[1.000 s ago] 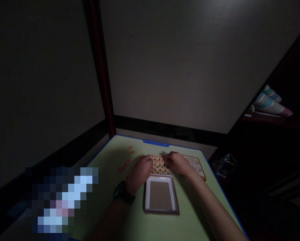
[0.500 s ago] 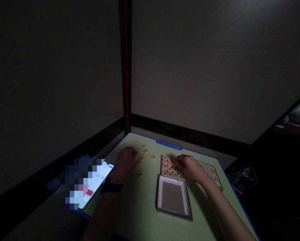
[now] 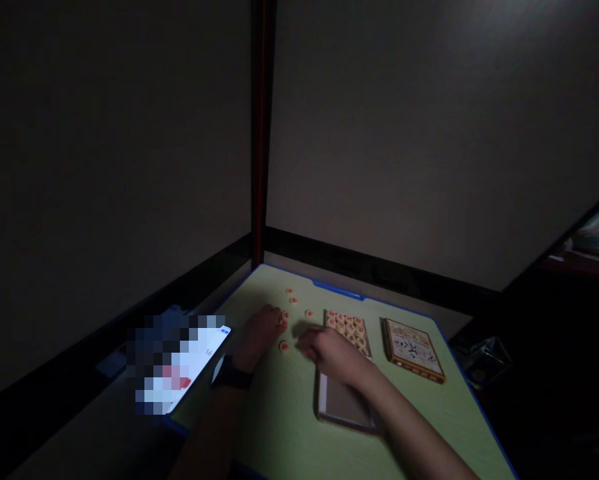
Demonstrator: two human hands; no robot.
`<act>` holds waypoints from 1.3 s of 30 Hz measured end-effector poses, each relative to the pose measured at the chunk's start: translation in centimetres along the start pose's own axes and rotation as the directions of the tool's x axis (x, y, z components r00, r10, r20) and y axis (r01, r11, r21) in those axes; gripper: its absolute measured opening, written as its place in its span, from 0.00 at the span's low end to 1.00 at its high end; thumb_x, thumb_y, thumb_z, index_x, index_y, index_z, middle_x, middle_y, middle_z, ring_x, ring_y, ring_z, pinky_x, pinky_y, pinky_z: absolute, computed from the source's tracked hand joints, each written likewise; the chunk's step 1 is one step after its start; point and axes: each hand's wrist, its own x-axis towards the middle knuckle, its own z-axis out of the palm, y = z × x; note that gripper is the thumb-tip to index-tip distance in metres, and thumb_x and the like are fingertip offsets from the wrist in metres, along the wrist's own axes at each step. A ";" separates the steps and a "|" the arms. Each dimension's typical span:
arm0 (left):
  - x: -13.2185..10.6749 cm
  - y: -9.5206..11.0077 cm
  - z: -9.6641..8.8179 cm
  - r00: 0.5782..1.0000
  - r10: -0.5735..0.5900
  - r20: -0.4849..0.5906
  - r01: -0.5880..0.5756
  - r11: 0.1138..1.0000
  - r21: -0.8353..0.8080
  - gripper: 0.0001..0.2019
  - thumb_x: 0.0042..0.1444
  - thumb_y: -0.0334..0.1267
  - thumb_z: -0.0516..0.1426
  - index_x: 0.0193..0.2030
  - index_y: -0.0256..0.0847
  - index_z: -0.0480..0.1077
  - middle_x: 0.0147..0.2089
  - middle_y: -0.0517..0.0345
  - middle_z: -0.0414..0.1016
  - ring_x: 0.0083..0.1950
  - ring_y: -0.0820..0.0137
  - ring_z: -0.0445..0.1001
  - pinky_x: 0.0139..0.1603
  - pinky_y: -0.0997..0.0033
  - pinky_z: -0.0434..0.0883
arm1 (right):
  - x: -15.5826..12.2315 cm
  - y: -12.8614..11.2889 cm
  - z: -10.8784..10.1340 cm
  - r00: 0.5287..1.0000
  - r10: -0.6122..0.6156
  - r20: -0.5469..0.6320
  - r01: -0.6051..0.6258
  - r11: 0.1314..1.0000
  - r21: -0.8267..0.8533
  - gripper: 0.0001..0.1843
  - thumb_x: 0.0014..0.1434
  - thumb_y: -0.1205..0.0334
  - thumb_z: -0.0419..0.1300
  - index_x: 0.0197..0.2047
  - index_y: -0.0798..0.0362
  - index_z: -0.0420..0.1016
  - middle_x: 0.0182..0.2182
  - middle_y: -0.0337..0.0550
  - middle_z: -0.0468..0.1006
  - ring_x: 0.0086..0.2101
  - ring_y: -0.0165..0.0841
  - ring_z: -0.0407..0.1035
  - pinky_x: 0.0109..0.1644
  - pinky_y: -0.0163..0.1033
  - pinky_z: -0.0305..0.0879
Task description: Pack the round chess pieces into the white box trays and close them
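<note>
Several round Chinese chess pieces (image 3: pixel 283 346) with red characters lie loose on the left part of the green table. My left hand (image 3: pixel 259 335) wears a dark wristwatch; its fingers are closed at a small group of these pieces, seemingly pinching one. My right hand (image 3: pixel 332 353) hangs over the near-left side of the piece tray, its bent fingers apart and pointing left, somewhat blurred, with nothing visible in them. Rows of pieces with red characters at the far side fill the tray (image 3: pixel 324 320). Below it, my right forearm partly covers an open shallow box part (image 3: pixel 321 407).
A flat box with a printed cover (image 3: pixel 414 350) lies on the table's right. A lit phone (image 3: pixel 199 367), partly pixelated, is at the left edge. Walls stand behind the blue-edged table (image 3: pixel 289 413). A shiny package (image 3: pixel 488 361) is beyond the right edge.
My right hand has left the tray and moved left and nearer, uncovering tray pieces and the printed box. My left hand has shifted right and slightly nearer, up against the loose pieces.
</note>
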 end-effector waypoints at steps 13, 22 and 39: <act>0.7 -1.0 0.5 1.000 0.016 -0.021 -0.017 0.999 -0.030 0.07 0.65 0.34 0.52 0.42 0.39 0.71 0.46 0.48 0.74 0.47 0.66 0.74 0.48 0.69 0.67 | 3.1 -3.0 2.4 0.996 -0.017 0.086 0.023 0.997 -0.076 0.19 0.65 0.70 0.53 0.58 0.59 0.73 0.56 0.56 0.74 0.53 0.39 0.72 0.57 0.38 0.66; 1.2 -2.2 1.4 0.997 -0.013 -0.070 0.005 0.994 -0.106 0.09 0.56 0.38 0.61 0.42 0.38 0.73 0.45 0.50 0.76 0.46 0.64 0.74 0.48 0.68 0.67 | 4.9 2.2 -0.4 0.995 0.064 -0.076 -0.068 0.996 -0.050 0.12 0.63 0.71 0.54 0.45 0.60 0.77 0.43 0.54 0.79 0.43 0.36 0.72 0.48 0.36 0.63; 1.5 -1.6 1.0 1.000 -0.025 -0.016 0.023 0.991 -0.131 0.10 0.54 0.39 0.63 0.43 0.39 0.74 0.46 0.51 0.77 0.47 0.64 0.74 0.48 0.68 0.68 | 7.3 4.7 -0.9 0.975 0.197 0.104 -0.165 0.953 -0.254 0.13 0.60 0.70 0.55 0.43 0.56 0.80 0.43 0.55 0.83 0.41 0.38 0.76 0.40 0.34 0.63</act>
